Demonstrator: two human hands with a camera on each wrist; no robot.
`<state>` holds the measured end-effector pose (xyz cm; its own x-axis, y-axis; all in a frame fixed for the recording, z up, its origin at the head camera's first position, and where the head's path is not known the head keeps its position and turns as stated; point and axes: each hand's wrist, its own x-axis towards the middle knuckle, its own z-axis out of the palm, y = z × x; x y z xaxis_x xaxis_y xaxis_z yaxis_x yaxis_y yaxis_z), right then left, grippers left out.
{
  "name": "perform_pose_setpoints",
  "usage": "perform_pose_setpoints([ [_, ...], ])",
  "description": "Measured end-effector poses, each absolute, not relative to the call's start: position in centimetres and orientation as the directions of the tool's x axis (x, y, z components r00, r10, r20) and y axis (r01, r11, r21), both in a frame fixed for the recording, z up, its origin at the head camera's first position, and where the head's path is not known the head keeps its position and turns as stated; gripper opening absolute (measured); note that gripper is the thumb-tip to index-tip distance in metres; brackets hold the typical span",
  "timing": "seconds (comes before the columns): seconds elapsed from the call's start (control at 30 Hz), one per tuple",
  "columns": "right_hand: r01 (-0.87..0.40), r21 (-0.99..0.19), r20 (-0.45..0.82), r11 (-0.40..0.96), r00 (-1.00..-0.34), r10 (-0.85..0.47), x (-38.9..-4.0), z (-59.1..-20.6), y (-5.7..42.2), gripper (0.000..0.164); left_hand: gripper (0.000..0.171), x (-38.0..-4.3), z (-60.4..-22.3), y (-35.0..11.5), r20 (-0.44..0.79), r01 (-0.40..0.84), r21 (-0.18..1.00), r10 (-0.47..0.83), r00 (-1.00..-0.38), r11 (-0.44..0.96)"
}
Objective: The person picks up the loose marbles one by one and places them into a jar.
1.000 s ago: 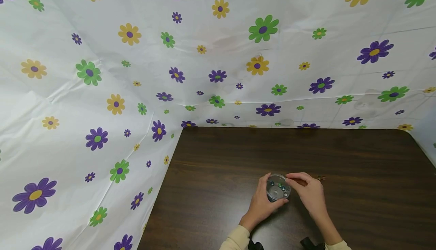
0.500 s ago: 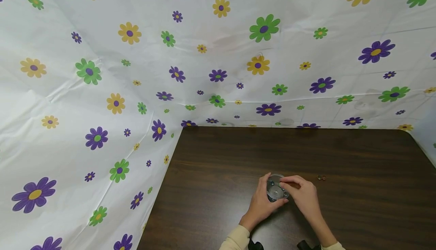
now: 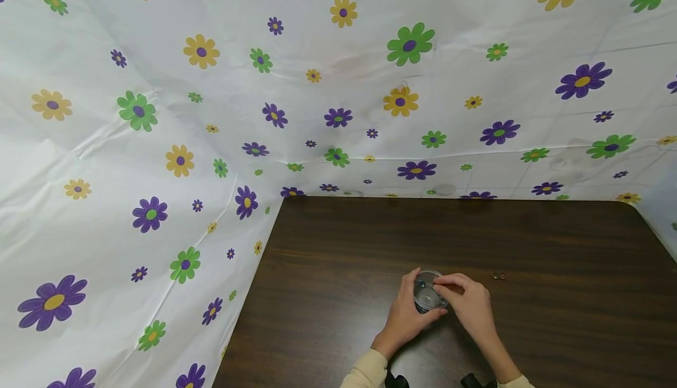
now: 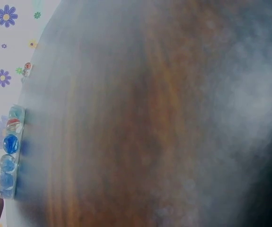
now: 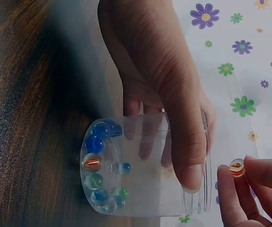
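A clear plastic jar (image 3: 427,298) stands on the dark table, held by my left hand (image 3: 403,320), whose fingers and thumb curl round its side near the rim. In the right wrist view, blue, greenish and clear glass marbles (image 5: 95,144) lie along the jar's bottom, with an orange-striped marble (image 5: 92,162) among them. My right hand (image 3: 469,304) is at the jar's mouth. Between its thumb and fingertips it pinches a marble with orange and white swirls (image 5: 237,167), just outside the rim in the right wrist view. The left wrist view shows the jar only at its left edge.
Two small marbles (image 3: 499,276) lie on the brown wooden table (image 3: 370,241), to the right of and beyond the jar. A white cloth with printed flowers (image 3: 338,82) hangs behind the table and along its left side.
My right hand has moved left from the jar's right rim to over its mouth, then nearly stopped. The two marbles on the table now show fully. My left hand keeps its hold on the jar.
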<state>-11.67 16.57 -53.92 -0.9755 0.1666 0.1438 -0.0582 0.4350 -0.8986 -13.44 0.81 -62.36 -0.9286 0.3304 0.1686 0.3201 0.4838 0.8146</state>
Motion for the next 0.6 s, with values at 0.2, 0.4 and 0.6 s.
perform_pose_setpoints([
  [0.2, -0.064, -0.888, 0.155, 0.455, -0.974, 0.165, -11.65, -53.91, 16.57, 0.006, 0.092, -13.43, -62.33, 0.82, 0.167, 0.319, 0.813, 0.331, -0.929, 0.486],
  [0.4, -0.074, -0.885, 0.167, 0.460, -0.972, 0.166, -11.73, -53.95, 16.55, 0.008, 0.092, -13.50, -62.35, 0.82, 0.184, 0.333, 0.807, 0.329, -0.926, 0.487],
  [0.6, -0.081, -0.882, 0.178, 0.465, -0.969, 0.170, -11.70, -53.91, 16.64, 0.009, 0.092, -13.52, -62.29, 0.80, 0.199, 0.348, 0.806, 0.335, -0.921, 0.478],
])
